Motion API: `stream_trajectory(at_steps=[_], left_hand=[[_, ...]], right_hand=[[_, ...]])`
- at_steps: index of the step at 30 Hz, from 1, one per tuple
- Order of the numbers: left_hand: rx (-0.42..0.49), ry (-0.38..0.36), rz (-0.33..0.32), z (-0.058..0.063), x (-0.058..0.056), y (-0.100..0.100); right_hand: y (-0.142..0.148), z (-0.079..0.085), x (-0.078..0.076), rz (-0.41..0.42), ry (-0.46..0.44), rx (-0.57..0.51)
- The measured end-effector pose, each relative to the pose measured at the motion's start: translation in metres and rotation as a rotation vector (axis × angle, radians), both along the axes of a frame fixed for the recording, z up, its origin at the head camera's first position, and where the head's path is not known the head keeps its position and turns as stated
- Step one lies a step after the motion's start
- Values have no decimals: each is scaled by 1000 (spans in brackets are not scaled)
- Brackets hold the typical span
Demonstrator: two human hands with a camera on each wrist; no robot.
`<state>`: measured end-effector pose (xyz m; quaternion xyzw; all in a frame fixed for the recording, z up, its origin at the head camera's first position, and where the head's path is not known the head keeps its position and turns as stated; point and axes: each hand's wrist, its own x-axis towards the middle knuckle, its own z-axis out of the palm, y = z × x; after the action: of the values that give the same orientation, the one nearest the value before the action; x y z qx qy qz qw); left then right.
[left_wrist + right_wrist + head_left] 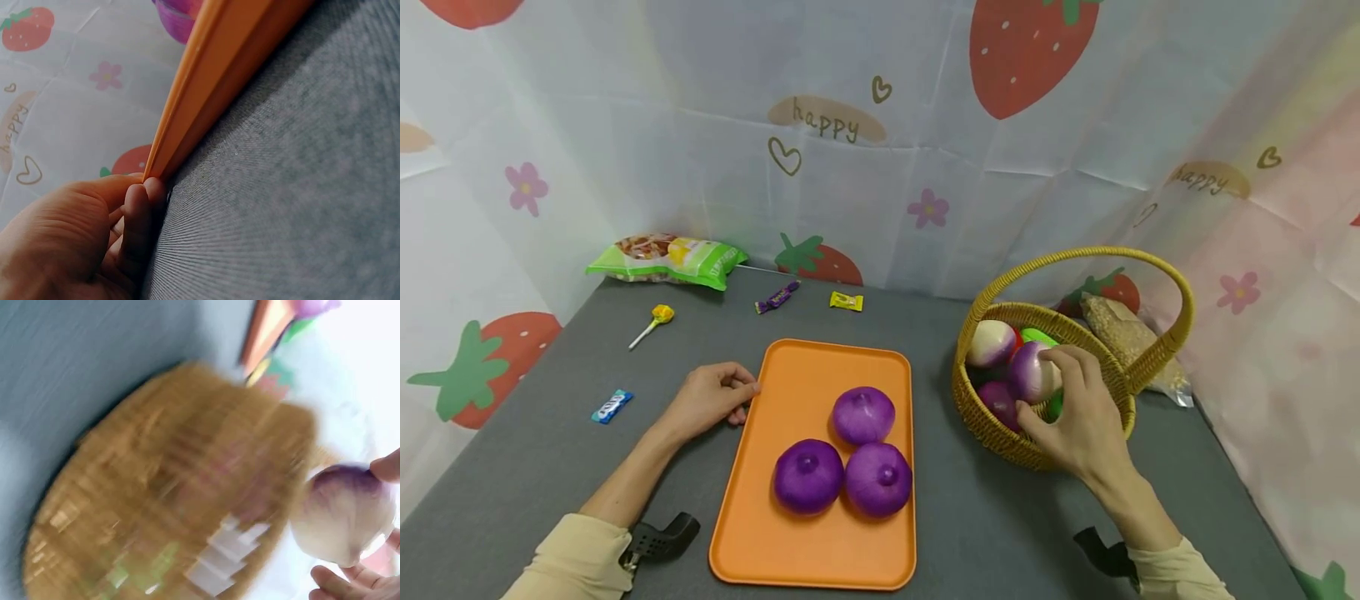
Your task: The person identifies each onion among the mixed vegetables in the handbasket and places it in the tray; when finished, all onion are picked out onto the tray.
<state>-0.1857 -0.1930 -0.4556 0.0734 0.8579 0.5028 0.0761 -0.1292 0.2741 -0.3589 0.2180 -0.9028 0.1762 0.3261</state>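
At a wicker basket (1000,443), our right hand (1081,427) grips a purple-and-white turnip (1030,372); our left hand (709,400) pinches an orange tray (820,550).

The left hand (69,234) is occupying the lower left, its thumb and curled fingers pinching the rim of an orange tray (200,94). The tray's side is slanting up to the top edge, where a rounded purple object (177,22), partly cut off, is showing behind it. Finely ribbed grey fabric (287,181) is filling the right, while a white sheet (62,53) is displaying printed strawberries (28,30), a pink flower (107,75), hearts (29,170) and "happy" lettering (15,128).
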Motion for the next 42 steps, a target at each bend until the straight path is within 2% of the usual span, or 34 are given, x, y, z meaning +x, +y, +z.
stream_trajectory(at_steps=[7, 12, 17, 20, 27, 32, 42], left_hand=[[-1, -3, 1, 1, 0, 0], [-2, -7, 0, 1, 0, 0], [2, -8, 1, 1, -1, 0], [1, -9, 0, 0, -1, 0], [-5, -12, -1, -1, -2, 0], [-3, -14, -2, -1, -2, -1], [-5, -13, 0, -2, -2, 0]], right_hand=[[-49, 10, 34, 295, -28, 65], [-78, 7, 59, 513, -12, 129], [-92, 3, 76, 672, -65, 223], [-96, 0, 82, 692, -106, 283], [-100, -7, 88, 674, -173, 354], [-99, -10, 89, 667, -227, 400], [-97, -17, 85, 642, -278, 450]])
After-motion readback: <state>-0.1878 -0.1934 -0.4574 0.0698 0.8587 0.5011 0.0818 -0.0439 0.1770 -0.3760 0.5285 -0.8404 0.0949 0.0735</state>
